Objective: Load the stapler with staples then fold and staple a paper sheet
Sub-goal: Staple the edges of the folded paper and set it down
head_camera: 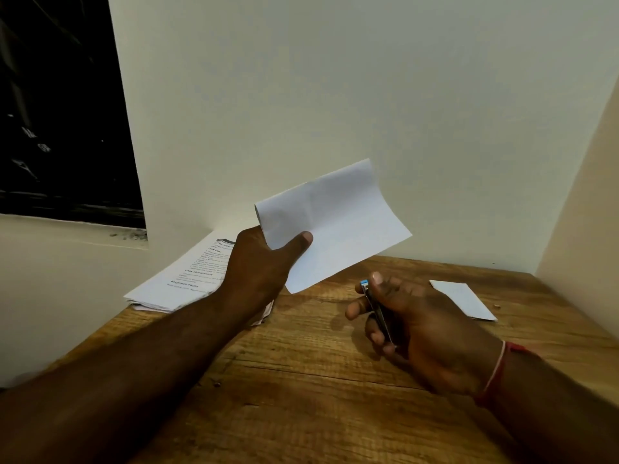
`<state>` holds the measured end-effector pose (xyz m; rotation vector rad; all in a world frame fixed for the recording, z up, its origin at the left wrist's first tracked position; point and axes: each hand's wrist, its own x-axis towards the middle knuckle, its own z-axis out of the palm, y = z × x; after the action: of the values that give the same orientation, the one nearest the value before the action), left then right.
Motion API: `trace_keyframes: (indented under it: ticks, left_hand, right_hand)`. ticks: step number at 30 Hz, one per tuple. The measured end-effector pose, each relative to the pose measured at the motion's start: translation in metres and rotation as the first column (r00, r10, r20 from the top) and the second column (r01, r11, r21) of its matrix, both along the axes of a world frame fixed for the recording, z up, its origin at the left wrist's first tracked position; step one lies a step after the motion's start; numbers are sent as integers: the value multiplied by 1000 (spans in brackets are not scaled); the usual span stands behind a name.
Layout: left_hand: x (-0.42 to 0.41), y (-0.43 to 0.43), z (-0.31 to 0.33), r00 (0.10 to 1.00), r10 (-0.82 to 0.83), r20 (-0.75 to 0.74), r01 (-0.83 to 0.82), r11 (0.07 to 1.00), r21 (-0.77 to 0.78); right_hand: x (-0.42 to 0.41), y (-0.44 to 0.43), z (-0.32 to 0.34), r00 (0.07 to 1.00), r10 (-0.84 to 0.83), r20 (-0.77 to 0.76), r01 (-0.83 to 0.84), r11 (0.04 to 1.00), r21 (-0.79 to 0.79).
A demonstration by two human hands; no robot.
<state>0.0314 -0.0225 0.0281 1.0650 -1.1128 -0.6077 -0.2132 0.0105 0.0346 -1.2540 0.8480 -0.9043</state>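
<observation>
My left hand point(261, 262) holds a folded white paper sheet point(338, 222) up above the wooden table point(301, 380), thumb pressed on its near left corner. The sheet tilts up and to the right, with crease lines showing on its face. My right hand point(418, 326) is closed around a small metal stapler point(376, 311) with a blue tip, held just over the table below and right of the sheet. Stapler and sheet are apart. Most of the stapler is hidden inside my fingers.
A stack of printed papers point(181, 279) lies at the table's far left, partly behind my left arm. A small folded white paper point(464, 299) rests at the far right. Walls close in behind and on the right. A dark window point(60, 112) is at upper left.
</observation>
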Motion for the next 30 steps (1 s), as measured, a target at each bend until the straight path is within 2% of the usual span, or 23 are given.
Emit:
trace_keyframes:
  ticks: [3, 6, 12, 16, 22, 30]
  left_hand:
    - [-6, -3, -1, 999, 38, 22, -38, 999, -38]
    - [-10, 1, 0, 984, 98, 150, -88, 994, -66]
    - [-17, 12, 2, 952, 117, 283, -87, 989, -117]
    - [-20, 17, 3, 949, 106, 296, -73, 990, -122]
    - [-23, 21, 6, 938, 76, 337, -50, 995, -85]
    - [-6, 7, 3, 974, 8, 225, -6, 1000, -11]
  right_hand:
    - [4, -6, -11, 999, 38, 20, -38, 999, 7]
    - [5, -9, -15, 995, 76, 67, -77, 997, 7]
    - [7, -8, -17, 990, 98, 102, -96, 995, -30]
    - [11, -6, -18, 989, 103, 104, -99, 994, -37]
    - [7, -9, -12, 981, -51, 188, 55, 998, -13]
    - [-30, -35, -1, 942, -180, 284, 194, 981, -21]
